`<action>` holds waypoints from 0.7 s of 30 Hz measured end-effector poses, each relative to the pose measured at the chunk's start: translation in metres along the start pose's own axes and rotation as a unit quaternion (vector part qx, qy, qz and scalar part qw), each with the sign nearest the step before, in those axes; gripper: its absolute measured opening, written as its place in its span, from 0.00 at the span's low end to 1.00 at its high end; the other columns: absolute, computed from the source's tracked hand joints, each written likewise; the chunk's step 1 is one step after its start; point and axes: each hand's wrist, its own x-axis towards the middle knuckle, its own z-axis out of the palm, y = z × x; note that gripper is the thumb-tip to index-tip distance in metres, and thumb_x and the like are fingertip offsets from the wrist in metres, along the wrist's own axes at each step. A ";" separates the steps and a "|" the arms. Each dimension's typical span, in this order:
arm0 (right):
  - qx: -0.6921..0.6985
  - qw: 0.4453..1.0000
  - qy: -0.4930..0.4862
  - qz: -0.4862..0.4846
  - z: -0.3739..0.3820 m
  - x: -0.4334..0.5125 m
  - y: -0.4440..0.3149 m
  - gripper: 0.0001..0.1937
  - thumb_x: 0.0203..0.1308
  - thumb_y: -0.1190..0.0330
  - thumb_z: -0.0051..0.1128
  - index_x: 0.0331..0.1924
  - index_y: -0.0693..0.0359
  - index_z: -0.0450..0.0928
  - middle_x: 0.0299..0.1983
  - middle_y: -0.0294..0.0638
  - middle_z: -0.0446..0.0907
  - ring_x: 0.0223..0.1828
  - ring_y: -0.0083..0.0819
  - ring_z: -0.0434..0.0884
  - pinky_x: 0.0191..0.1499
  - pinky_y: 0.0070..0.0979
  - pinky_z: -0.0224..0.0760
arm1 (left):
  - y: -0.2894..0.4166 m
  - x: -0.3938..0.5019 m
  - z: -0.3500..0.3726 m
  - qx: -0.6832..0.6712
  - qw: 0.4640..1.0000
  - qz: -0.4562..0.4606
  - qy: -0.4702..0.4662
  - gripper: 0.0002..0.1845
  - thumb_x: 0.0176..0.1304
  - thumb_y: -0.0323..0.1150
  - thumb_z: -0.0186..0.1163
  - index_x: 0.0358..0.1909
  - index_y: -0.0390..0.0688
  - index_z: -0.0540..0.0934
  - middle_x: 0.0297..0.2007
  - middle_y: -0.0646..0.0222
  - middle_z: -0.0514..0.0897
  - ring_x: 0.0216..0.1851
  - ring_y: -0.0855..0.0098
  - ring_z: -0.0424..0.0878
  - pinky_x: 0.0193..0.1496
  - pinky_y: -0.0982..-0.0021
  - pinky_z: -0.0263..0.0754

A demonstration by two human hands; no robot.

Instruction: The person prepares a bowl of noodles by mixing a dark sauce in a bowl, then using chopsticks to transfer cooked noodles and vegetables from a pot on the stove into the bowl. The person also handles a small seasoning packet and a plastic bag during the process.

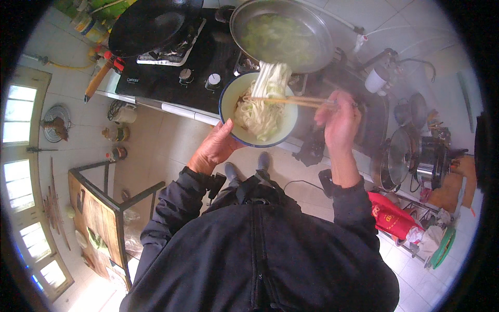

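Observation:
My left hand (pixel 216 146) grips the rim of a pale enamel bowl (pixel 230 97) with a dark blue edge, thumb on top and fingers underneath. White noodles (pixel 259 117) with bits of green lie inside it. My right hand (pixel 338 117), slightly blurred, holds a pair of wooden chopsticks (pixel 300 101) across the bowl. A bundle of noodles (pixel 275 76) hangs over the chopsticks at the bowl's far side, near the pan's rim. Beyond the bowl, a wide metal pan (pixel 323 43) on the stove contains cloudy liquid and green leaves (pixel 273 33).
A black wok (pixel 146 29) stands on the left burner of the black gas stove (pixel 156 82). To the right are a sink (pixel 372 117), a faucet (pixel 417 62) and stacked pots (pixel 399 156). A wooden-topped table (pixel 97 218) stands at left. Steam drifts at the right.

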 end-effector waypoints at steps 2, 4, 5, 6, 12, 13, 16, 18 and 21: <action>-0.047 0.999 -0.004 0.004 0.005 -0.015 -0.001 0.13 0.71 0.61 0.48 0.38 0.64 0.76 0.20 0.43 0.79 0.18 0.28 0.78 0.21 0.23 0.68 | 0.000 0.000 0.000 -0.007 1.000 0.002 -0.006 0.48 0.63 0.55 0.65 0.76 0.46 0.53 0.71 0.64 0.64 0.70 0.60 0.66 0.69 0.44 0.65; -0.119 0.992 -0.026 0.021 0.009 -0.029 -0.003 0.13 0.73 0.62 0.48 0.39 0.63 0.76 0.20 0.41 0.79 0.19 0.24 0.78 0.22 0.21 0.68 | 0.001 0.000 0.001 -0.008 1.000 0.002 -0.009 0.47 0.63 0.55 0.65 0.76 0.46 0.53 0.71 0.64 0.65 0.70 0.60 0.66 0.69 0.45 0.65; -0.153 0.987 -0.032 0.038 0.010 -0.035 -0.006 0.12 0.73 0.62 0.47 0.39 0.63 0.76 0.20 0.39 0.79 0.19 0.23 0.78 0.22 0.20 0.68 | 0.001 0.000 0.001 -0.006 1.000 0.002 -0.007 0.47 0.63 0.55 0.65 0.76 0.46 0.53 0.71 0.64 0.65 0.70 0.61 0.66 0.69 0.45 0.66; -0.154 0.984 -0.085 0.020 0.009 -0.041 -0.010 0.11 0.74 0.63 0.48 0.40 0.62 0.76 0.20 0.37 0.79 0.20 0.19 0.78 0.23 0.18 0.68 | 0.001 0.000 0.002 -0.005 1.000 0.004 -0.010 0.47 0.63 0.55 0.65 0.76 0.47 0.53 0.71 0.64 0.65 0.70 0.61 0.66 0.69 0.45 0.66; -0.143 0.989 -0.027 -0.028 -0.019 -0.052 -0.055 0.10 0.72 0.66 0.50 0.41 0.63 0.77 0.25 0.38 0.79 0.21 0.21 0.78 0.21 0.17 0.67 | 0.002 -0.002 0.000 -0.005 1.000 0.000 0.001 0.46 0.63 0.53 0.66 0.76 0.47 0.54 0.71 0.65 0.65 0.70 0.61 0.67 0.69 0.46 0.67; -0.131 0.990 -0.005 -0.048 -0.023 -0.049 -0.057 0.10 0.72 0.66 0.50 0.42 0.64 0.78 0.26 0.39 0.79 0.21 0.22 0.78 0.20 0.17 0.67 | 0.002 -0.002 0.000 -0.009 1.000 -0.002 0.004 0.46 0.63 0.53 0.66 0.76 0.47 0.54 0.71 0.65 0.65 0.70 0.61 0.67 0.69 0.46 0.66; -0.025 0.997 0.062 -0.030 -0.026 -0.025 -0.042 0.10 0.71 0.64 0.52 0.43 0.63 0.78 0.28 0.39 0.79 0.21 0.25 0.79 0.20 0.19 0.67 | 0.002 -0.002 0.002 -0.005 1.000 -0.001 0.008 0.44 0.64 0.54 0.64 0.75 0.47 0.56 0.71 0.65 0.66 0.70 0.61 0.66 0.70 0.45 0.64; 0.020 0.997 0.062 -0.029 -0.023 -0.011 -0.020 0.11 0.70 0.64 0.52 0.44 0.64 0.78 0.30 0.40 0.80 0.21 0.26 0.78 0.20 0.21 0.66 | 0.002 -0.002 0.004 0.015 1.000 0.011 0.005 0.42 0.67 0.56 0.60 0.75 0.46 0.58 0.71 0.65 0.67 0.71 0.60 0.64 0.71 0.44 0.60; 0.054 0.994 0.089 -0.021 -0.024 -0.006 0.003 0.12 0.68 0.64 0.53 0.45 0.65 0.78 0.34 0.40 0.80 0.20 0.28 0.76 0.19 0.24 0.64 | 0.004 -0.002 0.005 0.032 0.999 -0.003 0.022 0.42 0.67 0.56 0.59 0.75 0.46 0.58 0.71 0.64 0.66 0.72 0.60 0.64 0.71 0.43 0.60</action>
